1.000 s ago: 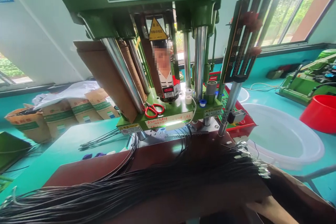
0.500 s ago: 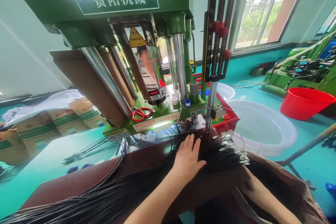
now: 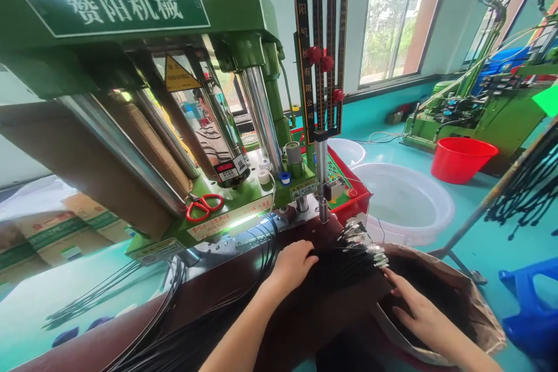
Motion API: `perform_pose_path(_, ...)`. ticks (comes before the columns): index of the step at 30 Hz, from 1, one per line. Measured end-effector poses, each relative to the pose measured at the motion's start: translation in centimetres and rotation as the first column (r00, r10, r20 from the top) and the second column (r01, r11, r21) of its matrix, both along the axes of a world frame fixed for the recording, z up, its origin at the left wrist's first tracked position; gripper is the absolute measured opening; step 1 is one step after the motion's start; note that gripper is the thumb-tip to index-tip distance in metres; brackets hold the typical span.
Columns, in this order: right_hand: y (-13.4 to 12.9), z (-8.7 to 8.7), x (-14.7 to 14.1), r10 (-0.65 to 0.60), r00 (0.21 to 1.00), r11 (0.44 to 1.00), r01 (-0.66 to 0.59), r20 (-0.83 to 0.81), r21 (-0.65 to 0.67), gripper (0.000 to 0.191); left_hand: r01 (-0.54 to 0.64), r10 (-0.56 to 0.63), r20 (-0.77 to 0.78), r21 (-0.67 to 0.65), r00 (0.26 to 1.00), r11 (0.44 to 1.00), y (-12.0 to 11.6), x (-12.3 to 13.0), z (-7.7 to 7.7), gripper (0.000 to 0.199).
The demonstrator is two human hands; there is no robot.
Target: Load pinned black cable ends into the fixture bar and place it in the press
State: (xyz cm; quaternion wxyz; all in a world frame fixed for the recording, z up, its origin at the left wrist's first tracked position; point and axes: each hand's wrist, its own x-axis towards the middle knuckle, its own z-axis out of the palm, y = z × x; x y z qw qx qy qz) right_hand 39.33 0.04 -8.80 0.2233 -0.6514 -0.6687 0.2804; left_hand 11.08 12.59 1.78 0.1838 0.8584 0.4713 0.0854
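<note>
Turquoise flooring and tall windows frame the workstation, where a green vertical press [image 3: 143,87] stands on polished steel columns behind a dark brown bench [image 3: 305,325].

Head view: we see our left hand [image 3: 293,264] resting on a thick bundle of black cables [image 3: 335,261] that lies across the bench. Its fingers are curled together over the strands, pressing them down; we cannot tell whether any single cable is pinched. The bundle's long axis runs from lower left to upper right and ends in a fan of bright metal connector tips [image 3: 364,241] just right of the left hand's fingertips. The left hand is the nearer of the 2 to those tips.

Our right hand [image 3: 421,314] lies flat, fingers loosely spread, on the edge of a brown paper bag [image 3: 479,314] below and right of the tips, holding nothing.

The cables are thin, glossy and flexible; the tips are small, rigid and reflective. Red-handled scissors [image 3: 204,207] lie on the press table, and a white basin [image 3: 405,209] and a red bucket [image 3: 462,158] sit on the floor beyond.
</note>
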Motion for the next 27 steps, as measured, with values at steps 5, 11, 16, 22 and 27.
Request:
perform_pose_path(5, 0.0, 1.5, 0.5, 0.060, 0.995, 0.997, -0.064, 0.083, 0.041, 0.061, -0.116, 0.114, 0.267, -0.011, 0.957, 0.993, -0.4, -1.7, 2.6, 0.020)
perform_pose_path(11, -0.3, 5.3, -0.5, 0.130, 0.976, 0.987, -0.145, 0.174, 0.074, 0.044, 0.074, 0.207, 0.582, -0.421, 0.787, 0.904, -1.3, -2.8, 4.1, 0.020)
perform_pose_path(16, 0.9, 8.9, -3.6, 0.005, 0.990, 0.971, -0.039, 0.143, 0.234, 0.031, 0.173, 0.309, 0.673, -0.548, 0.672, 0.818, -1.5, -3.2, 4.3, 0.025)
perform_pose_path(22, 6.0, 11.9, -10.1, 0.154, 0.792, 0.965, 0.010, -0.591, 0.264, 0.031, 0.164, 0.276, 0.658, -0.525, 0.700, 0.835, -1.9, -2.6, 4.1, 0.023)
perform_pose_path(27, 9.3, 12.5, -12.7, 0.138, 0.614, 0.949, 0.141, -0.777, 0.281, 0.031, 0.126, 0.261, 0.638, -0.494, 0.725, 0.860, -1.8, -2.3, 3.3, 0.023)
